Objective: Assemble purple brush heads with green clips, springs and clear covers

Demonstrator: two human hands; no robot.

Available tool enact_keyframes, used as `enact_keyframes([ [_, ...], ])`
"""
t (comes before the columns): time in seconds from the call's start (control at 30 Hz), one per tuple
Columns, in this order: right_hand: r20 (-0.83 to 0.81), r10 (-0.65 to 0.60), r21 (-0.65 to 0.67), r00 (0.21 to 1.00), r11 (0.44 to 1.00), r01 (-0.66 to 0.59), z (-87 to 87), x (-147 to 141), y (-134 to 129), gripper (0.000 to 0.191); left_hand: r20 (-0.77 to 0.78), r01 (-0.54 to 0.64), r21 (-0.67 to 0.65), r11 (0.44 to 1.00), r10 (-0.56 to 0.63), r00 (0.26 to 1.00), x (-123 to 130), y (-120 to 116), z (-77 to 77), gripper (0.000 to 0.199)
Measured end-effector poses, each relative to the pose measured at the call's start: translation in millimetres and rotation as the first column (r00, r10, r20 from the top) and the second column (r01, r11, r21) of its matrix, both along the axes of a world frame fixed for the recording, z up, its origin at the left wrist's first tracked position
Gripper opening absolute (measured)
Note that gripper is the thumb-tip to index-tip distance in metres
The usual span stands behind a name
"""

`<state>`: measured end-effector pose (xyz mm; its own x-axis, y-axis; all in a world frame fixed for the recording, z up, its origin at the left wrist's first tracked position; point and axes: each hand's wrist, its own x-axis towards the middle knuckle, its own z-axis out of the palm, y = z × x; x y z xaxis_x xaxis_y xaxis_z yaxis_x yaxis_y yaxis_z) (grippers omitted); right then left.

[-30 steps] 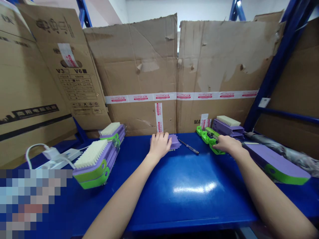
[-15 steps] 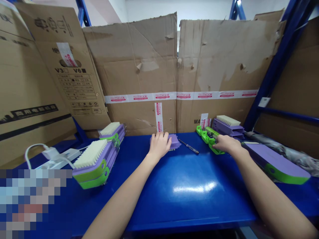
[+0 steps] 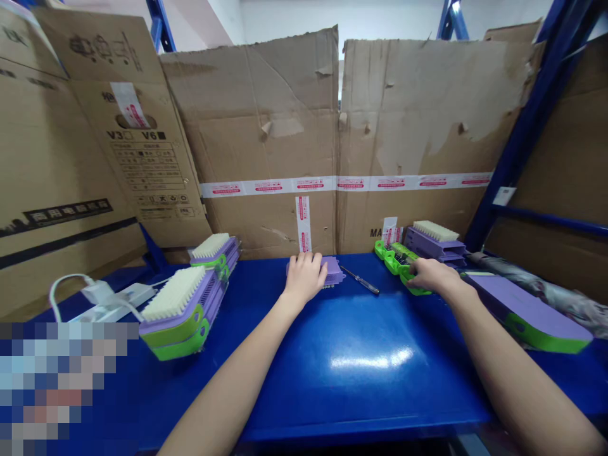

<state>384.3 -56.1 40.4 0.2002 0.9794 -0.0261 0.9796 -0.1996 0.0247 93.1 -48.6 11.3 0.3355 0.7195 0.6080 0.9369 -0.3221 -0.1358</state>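
Under left hand [image 3: 304, 278], purple block [image 3: 332, 271]; tabletop [image 3: 375, 323] open to front edge [image 3: 370, 429].

Bare hands [image 3: 304, 277]; bare forearms [image 3: 254, 354]

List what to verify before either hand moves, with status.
1. Left hand on the purple block: ok, fingers lie over it.
2. Right hand at the green bins: ok, fingers at the nearest one.
3. Part picked up in the right fingers: cannot tell, fingertips too small to read.
4. Screwdriver lying free: ok, on the table between block and bins, touched by neither hand.
5. Front left brush bristles up: ok.
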Motion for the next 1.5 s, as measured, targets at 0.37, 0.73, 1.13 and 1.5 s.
enact_keyframes([
  [0.37,-0.013,-0.039,0.215,0.999,0.976,0.041,4.0,-3.5,-0.7,0.039,0.022,0.014,-0.012,1.0,-0.013,1.0,-3.2,2.9,-0.8,0.037],
  [0.73,0.148,0.191,0.401,0.97,0.885,-0.235,-9.4,-39.8,0.7,0.031,0.093,0.075,-0.111,0.991,-0.065,0.993,-38.0,18.4,-0.6,0.067],
  [1.13,0.262,0.417,0.377,0.87,0.786,-0.49,-24.1,-66.3,-1.7,0.03,0.549,0.172,-0.492,0.854,0.151,0.822,-64.7,35.5,5.7,0.063],
  [1.5,0.15,0.713,0.556,0.684,0.512,-0.655,-42.4,-89.7,-4.1,0.094,0.591,0.6,-0.781,0.173,0.513,0.623,-64.9,22.9,23.1,0.07],
])
